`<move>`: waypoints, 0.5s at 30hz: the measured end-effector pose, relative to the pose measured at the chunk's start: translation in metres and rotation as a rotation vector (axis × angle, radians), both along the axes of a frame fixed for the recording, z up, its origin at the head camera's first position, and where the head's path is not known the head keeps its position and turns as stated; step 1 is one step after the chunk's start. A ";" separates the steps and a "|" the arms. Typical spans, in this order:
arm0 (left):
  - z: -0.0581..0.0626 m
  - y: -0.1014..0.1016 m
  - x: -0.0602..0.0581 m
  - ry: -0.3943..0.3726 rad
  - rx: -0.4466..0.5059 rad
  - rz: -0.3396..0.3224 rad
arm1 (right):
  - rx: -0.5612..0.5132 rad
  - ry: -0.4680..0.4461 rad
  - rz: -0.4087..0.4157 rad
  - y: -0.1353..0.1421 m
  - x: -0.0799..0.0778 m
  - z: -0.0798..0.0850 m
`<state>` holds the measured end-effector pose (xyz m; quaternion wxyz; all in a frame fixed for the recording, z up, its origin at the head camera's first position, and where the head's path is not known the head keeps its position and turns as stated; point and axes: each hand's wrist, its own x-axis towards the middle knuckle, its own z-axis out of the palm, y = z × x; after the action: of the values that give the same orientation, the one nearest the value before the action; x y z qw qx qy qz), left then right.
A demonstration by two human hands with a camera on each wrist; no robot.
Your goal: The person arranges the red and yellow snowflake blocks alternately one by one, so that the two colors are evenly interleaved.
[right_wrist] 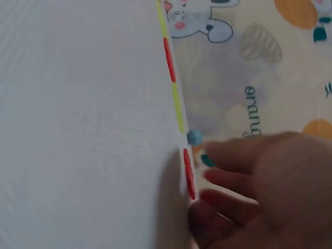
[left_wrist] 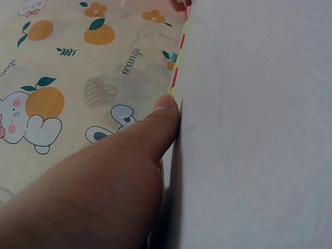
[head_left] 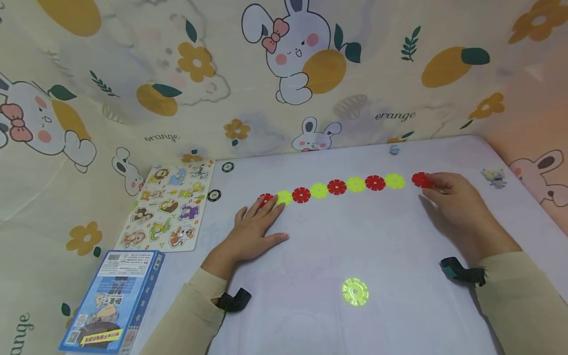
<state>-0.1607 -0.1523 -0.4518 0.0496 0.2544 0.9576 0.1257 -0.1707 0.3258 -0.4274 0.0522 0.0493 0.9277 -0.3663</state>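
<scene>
A row of red and yellow-green notched plastic discs runs across the table; a red disc (head_left: 337, 187) lies near its middle. My left hand (head_left: 253, 229) rests on the table with fingers spread, its fingertips over the leftmost red disc (head_left: 266, 197) and beside a yellow-green disc (head_left: 284, 198). At the far right, my right hand (head_left: 457, 195) pinches the edge of another red disc (head_left: 419, 180), a small gap away from the last yellow-green disc (head_left: 395, 181). In the right wrist view this red disc (right_wrist: 189, 174) shows edge-on by the fingertips.
A single yellow-green disc (head_left: 355, 292) lies nearer the front. Left are a blue box (head_left: 113, 301), an animal picture board (head_left: 164, 207) and black ring-shaped pieces (head_left: 214, 195). Small figures (head_left: 494, 177) stand toward the right and back. A patterned cloth (head_left: 266, 123) hangs behind.
</scene>
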 end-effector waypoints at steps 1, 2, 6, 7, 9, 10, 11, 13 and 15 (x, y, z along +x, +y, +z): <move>0.000 0.000 0.000 0.002 -0.001 0.000 | 0.053 0.002 0.053 -0.001 -0.001 0.000; 0.000 0.000 0.000 0.005 -0.003 0.000 | 0.115 0.002 0.104 -0.001 -0.001 0.000; 0.000 0.001 0.000 0.015 -0.013 -0.001 | 0.271 -0.010 0.222 -0.004 -0.002 -0.002; 0.000 0.001 0.000 0.015 -0.011 -0.001 | 0.291 -0.010 0.233 -0.005 -0.002 -0.003; 0.001 0.001 0.000 0.015 -0.014 0.000 | 0.305 -0.010 0.239 -0.006 -0.002 -0.005; 0.001 0.001 0.000 0.013 -0.013 0.000 | 0.310 -0.009 0.240 -0.007 -0.002 -0.006; 0.002 0.001 0.001 0.012 -0.013 0.001 | 0.316 -0.009 0.239 -0.008 -0.002 -0.007; 0.002 0.001 0.001 0.009 -0.011 0.001 | 0.325 -0.003 0.237 -0.009 -0.001 -0.009; 0.002 0.001 0.001 0.009 -0.012 0.002 | 0.330 0.011 0.229 -0.011 -0.001 -0.011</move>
<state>-0.1599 -0.1514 -0.4503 0.0464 0.2540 0.9587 0.1189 -0.1722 0.3150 -0.4382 0.0799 -0.0504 0.9749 -0.2015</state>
